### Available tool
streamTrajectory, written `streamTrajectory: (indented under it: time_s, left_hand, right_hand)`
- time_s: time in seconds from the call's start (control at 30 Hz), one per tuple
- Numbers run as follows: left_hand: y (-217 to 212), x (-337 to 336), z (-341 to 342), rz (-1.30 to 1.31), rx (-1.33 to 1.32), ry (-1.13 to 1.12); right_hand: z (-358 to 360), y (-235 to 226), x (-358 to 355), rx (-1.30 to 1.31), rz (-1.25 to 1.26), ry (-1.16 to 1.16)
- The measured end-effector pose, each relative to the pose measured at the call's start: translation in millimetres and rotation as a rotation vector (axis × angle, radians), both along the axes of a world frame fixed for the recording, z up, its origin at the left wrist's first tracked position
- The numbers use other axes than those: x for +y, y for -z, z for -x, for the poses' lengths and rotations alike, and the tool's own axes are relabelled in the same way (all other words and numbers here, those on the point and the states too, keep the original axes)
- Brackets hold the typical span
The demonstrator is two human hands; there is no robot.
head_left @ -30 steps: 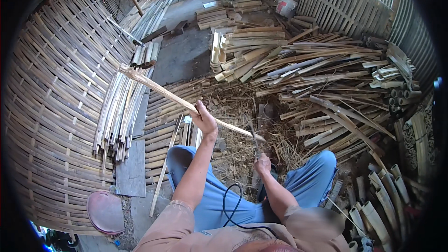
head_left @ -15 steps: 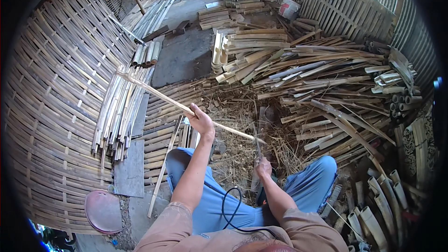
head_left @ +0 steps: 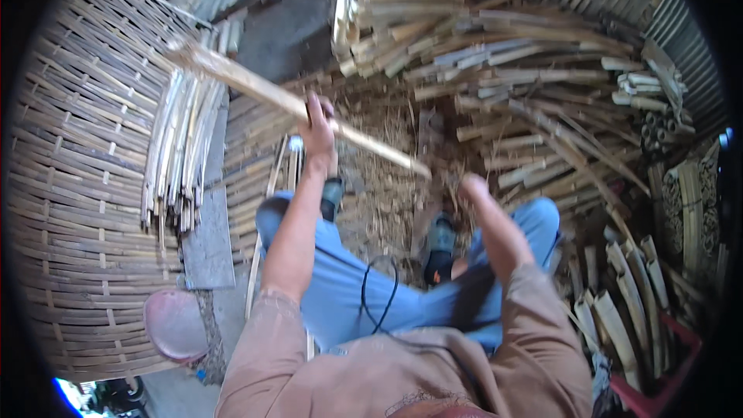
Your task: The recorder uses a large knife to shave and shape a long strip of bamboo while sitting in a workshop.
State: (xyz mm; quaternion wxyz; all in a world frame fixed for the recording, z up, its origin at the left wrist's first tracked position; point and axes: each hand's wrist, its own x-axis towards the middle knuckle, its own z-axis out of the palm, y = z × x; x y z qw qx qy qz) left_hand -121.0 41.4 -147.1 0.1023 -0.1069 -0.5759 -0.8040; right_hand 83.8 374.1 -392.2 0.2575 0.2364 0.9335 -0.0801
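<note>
My left hand [head_left: 317, 130] is closed round a long pale bamboo strip [head_left: 259, 89], gripping it near its middle. The strip slants from a thicker, blurred end by the woven bamboo wall down to a thinner end in front of my knees. My right hand [head_left: 474, 186] is off to the right of that thinner end, apart from it. Its fingers look curled, but motion smears them, and whatever they hold cannot be made out. Shavings [head_left: 383, 205] cover the ground between my feet, below the strip.
A woven bamboo wall [head_left: 85, 186] rises on the left, with a bundle of pale strips [head_left: 178, 155] beside it. Split bamboo [head_left: 534, 70] is heaped at the far right. Upright bamboo pieces [head_left: 619, 325] stand near right. A round pinkish lid-like thing [head_left: 174, 325] lies near left. A dark cord [head_left: 379, 294] crosses my lap.
My right hand, which held a thin-bladed knife against the strip's thinner end, has pulled away to the right. The left hand keeps its grip. The whole view has shifted and blurred.
</note>
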Motion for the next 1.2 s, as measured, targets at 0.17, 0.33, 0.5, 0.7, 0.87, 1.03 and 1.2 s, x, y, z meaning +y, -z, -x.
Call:
streamTrajectory:
  time_s: [0.17,0.33,0.5,0.7,0.87,1.03,1.2]
  left_hand:
    - [8.0,-5.9,2.5,-0.217,-0.161,0.176]
    - [9.4,2.6,3.6,-0.187,-0.048,0.298]
    - [8.9,-10.1,3.9,-0.236,-0.023,0.531]
    - [5.1,-7.9,-2.0,-0.221,-0.006,0.542]
    - [-5.5,-1.2,-5.7,-0.267,-0.02,0.538]
    - [-11.8,13.8,-21.7,-0.171,0.061,0.579]
    - [-17.3,29.1,-24.8,-0.17,0.086,0.555]
  right_hand:
    - [-45.9,-20.6,-36.5,0.289,0.142,0.301]
    - [-41.5,-48.9,-122.0,0.61,0.397,0.228]
    - [-42.7,-63.3,-144.2,0.799,0.494,0.03]
    - [-60.0,-36.4,-103.4,0.457,0.351,0.229]
    - [-61.6,-15.0,-121.8,0.554,0.377,0.31]
    - [-58.8,-41.2,-106.2,0.265,0.918,0.708]
    - [-53.5,-83.1,-137.3,0.626,0.528,0.247]
